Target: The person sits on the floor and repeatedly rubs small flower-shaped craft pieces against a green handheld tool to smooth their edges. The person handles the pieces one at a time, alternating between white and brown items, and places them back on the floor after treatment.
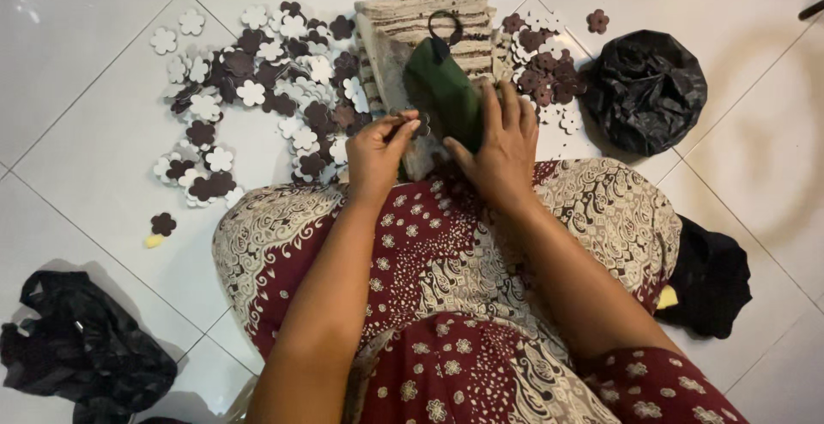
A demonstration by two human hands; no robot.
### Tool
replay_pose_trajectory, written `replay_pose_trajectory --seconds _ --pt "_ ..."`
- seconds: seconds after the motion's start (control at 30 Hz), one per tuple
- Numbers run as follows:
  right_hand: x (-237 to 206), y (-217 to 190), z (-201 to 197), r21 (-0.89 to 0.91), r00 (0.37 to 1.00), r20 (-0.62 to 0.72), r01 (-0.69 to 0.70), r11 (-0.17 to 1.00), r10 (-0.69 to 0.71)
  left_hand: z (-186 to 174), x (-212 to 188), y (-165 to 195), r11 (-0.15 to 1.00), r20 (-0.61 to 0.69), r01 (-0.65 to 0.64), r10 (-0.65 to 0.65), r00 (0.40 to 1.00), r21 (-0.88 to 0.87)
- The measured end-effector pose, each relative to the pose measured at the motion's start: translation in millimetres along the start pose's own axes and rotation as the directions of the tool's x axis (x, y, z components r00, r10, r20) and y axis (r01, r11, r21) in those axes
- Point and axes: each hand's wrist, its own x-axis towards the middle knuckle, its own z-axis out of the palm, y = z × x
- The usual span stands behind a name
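My left hand (378,151) pinches a small dark flower-shaped cutout (415,124) between thumb and fingertips. My right hand (498,145) presses on a dark green pouch (442,89) with a black loop at its top. The pouch lies on a stack of beige woven fabric pieces (425,16) set on the floor in front of my lap. My lap is covered by maroon and cream patterned cloth (446,252).
Many brown and white flower cutouts (257,81) are scattered on the white tiled floor at left, and more flower cutouts (545,68) lie at right. A black plastic bag (648,89) sits at upper right, another black bag (77,351) at lower left, and dark cloth (708,278) at right.
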Motion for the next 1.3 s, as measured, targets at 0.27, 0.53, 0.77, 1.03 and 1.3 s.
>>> replay_pose_trajectory --seconds 0.27,0.53,0.77,1.03,1.3 --pt "-10 -35 -3 0.716 0.933 0.273 -0.360 0.597 0.235 -2 -17 32 0.990 0.042 -0.030 0.036 0.998 -0.137" --pt "-15 -30 10 0.774 0.888 0.349 -0.453 0.443 0.298 3 -19 41 0.998 0.005 0.008 -0.008 1.000 -0.056" --pt "-15 -26 18 0.857 0.875 0.368 -0.450 0.249 0.316 6 -17 28 0.983 -0.167 -0.017 -0.014 0.986 -0.185" --pt "-10 -17 3 0.811 0.788 0.541 -0.582 0.068 0.292 -19 -13 32 0.964 -0.232 0.016 -0.080 0.969 -0.265" --pt "-2 -11 -22 0.788 0.791 0.499 -0.584 0.195 0.354 -56 5 18 0.969 -0.293 0.151 -0.204 0.934 -0.195"
